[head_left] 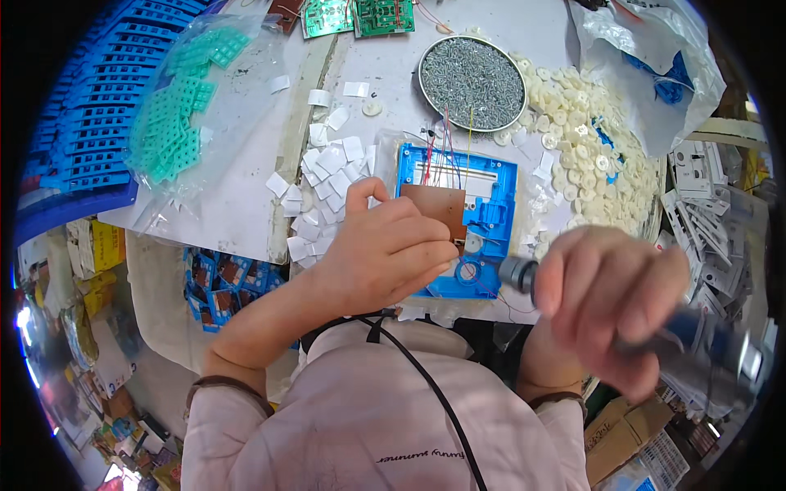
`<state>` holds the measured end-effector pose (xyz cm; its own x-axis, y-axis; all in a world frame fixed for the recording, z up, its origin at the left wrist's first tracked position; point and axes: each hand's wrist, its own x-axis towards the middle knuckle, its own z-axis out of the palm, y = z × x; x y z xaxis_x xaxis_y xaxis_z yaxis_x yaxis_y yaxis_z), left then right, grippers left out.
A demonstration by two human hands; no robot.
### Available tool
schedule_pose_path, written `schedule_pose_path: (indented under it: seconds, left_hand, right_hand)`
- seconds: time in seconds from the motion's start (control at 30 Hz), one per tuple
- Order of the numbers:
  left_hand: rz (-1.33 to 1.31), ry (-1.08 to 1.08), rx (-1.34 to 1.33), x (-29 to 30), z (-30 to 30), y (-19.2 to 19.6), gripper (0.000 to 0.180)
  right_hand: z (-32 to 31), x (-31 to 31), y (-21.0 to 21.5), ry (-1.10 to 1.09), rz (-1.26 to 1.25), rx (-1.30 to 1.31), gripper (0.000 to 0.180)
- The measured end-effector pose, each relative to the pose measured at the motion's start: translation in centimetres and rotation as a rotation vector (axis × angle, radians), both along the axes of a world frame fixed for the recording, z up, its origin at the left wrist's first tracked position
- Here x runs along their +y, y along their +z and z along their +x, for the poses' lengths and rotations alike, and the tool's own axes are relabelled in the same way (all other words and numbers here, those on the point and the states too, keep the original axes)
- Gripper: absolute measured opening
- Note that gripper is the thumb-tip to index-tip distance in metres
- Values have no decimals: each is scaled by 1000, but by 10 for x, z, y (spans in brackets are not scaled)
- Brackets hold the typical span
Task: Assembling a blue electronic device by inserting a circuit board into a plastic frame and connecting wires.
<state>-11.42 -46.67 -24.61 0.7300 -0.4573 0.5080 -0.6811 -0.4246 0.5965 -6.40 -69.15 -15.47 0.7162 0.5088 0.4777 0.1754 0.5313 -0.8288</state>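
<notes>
A blue plastic housing (506,200) lies on the table in front of me, with a brown circuit board (438,204) and thin red, blue and yellow wires over it. My left hand (393,250) rests over the housing's lower left, fingers pinched together near the board's lower edge. Whatever sits between those fingertips is too small or hidden to name. To the right, my right hand (610,299) is wrapped around a dark powered screwdriver (517,272), somewhat blurred. Its metal nose points left toward the housing; the bit cannot be made out clearly.
Beyond the housing stands a round dish of small screws (472,82). Cream plastic discs (585,155) heap to its right, white square pieces (332,172) to the left. Green pads in a bag (176,123), blue plastic parts (106,90) and green circuit boards (383,16) lie farther off.
</notes>
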Motion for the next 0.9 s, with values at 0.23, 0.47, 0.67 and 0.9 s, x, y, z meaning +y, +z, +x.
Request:
schedule_pose_path:
  seconds: [0.23,0.47,0.67,0.9]
  left_hand:
    - [-104,47,-8,3,-9,-3,16]
    - [-164,26,-23,2,-7,-6,20]
    - [-130,-21,-7,2,-8,-4,19]
    - [212,123,31,10,-11,-9,15]
  right_hand:
    - [-17,16,5,-37,110,105,32]
    - [-21,18,1,-56,127,136,31]
    - [-21,18,2,-87,89,160,30]
    - [-10,13,-25,-195,-35,171,33]
